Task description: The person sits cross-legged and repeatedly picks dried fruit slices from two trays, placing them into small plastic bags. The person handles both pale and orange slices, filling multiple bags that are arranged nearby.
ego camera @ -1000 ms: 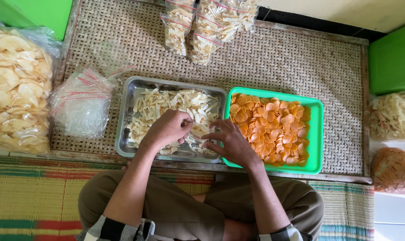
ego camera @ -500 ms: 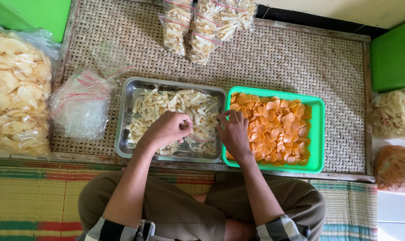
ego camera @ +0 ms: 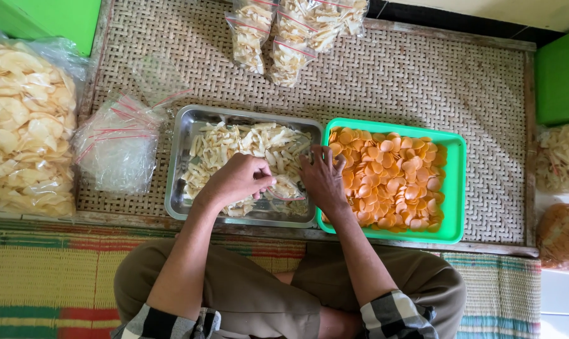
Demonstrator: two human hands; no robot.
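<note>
Woven cane matting (ego camera: 391, 81) covers the low work surface, with a striped mat (ego camera: 39, 276) nearer the person's crossed legs. On it, the left hand (ego camera: 237, 181) is curled over the metal tray (ego camera: 187, 135) of pale strip crackers (ego camera: 234, 141), fingers pinched on what looks like a small clear bag (ego camera: 284, 188) lying on the crackers. Just beside it, the right hand (ego camera: 323, 179) rests flat with fingers spread across the tray's edge, its fingertips reaching the green tray (ego camera: 455, 188) of orange round crackers (ego camera: 394, 172); it grips nothing I can make out. Beyond the left hand lie empty clear bags (ego camera: 118, 144) and a large sack of pale crackers (ego camera: 21, 125). Ahead of both hands sit filled packets (ego camera: 290, 31).
</note>
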